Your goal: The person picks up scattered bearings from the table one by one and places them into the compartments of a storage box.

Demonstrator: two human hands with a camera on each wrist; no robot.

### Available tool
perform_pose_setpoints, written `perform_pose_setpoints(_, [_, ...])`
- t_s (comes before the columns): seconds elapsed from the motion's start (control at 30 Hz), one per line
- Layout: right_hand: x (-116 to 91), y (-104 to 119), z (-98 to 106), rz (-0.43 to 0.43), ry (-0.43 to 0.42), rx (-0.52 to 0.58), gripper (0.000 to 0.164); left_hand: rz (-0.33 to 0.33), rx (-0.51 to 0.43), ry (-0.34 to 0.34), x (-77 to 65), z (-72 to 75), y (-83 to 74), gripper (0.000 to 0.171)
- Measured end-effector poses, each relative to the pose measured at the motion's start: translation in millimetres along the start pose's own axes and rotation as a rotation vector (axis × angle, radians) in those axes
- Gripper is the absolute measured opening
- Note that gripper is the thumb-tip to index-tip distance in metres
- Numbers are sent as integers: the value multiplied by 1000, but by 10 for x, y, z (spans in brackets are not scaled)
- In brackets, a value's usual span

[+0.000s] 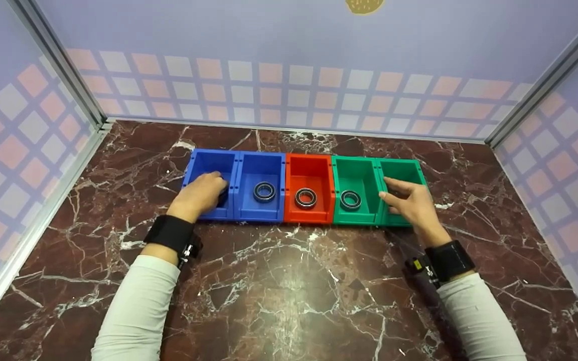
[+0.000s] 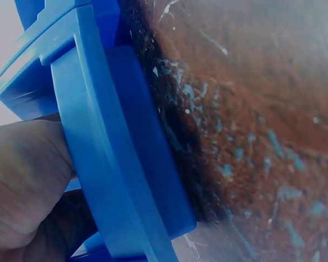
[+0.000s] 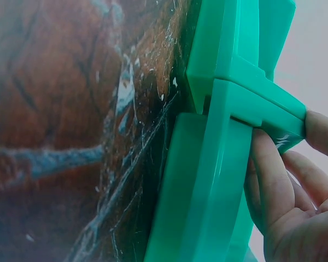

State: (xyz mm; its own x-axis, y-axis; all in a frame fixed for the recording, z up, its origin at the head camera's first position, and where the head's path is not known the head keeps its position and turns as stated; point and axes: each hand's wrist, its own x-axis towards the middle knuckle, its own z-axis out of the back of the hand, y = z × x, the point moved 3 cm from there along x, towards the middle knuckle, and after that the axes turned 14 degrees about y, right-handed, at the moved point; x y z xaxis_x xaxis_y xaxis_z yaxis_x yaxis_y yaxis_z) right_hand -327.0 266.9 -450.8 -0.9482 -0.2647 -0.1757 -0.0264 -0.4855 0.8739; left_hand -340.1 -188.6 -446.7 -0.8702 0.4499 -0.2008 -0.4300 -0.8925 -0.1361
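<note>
My left hand reaches down into the leftmost blue bin, its fingertips hidden behind the hand itself and, in the left wrist view, behind the bin's front wall. Something dark shows beside those fingers; I cannot tell whether they grip it. At the far right, my right hand has its fingers slightly bent and spread at the rightmost green bin. Its thumb and fingertips are right at the wall between the two green bins, with nothing visible between them. In the right wrist view its fingers reach inside behind the front rim.
Between the hands, ball bearings lie singly: one bearing in the second blue bin, another in the red bin, a third in the inner green bin. The bins stand side by side on a marbled table, with panels behind.
</note>
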Motion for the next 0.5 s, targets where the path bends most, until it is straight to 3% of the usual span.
perform_pose_setpoints(0.17, [-12, 1, 3, 14, 4, -4, 56, -22, 24, -12, 2, -2, -13, 19])
perform_pose_setpoints(0.5, [-26, 35, -2, 4, 12, 36, 56, -4, 29, 9, 4, 3, -5, 18])
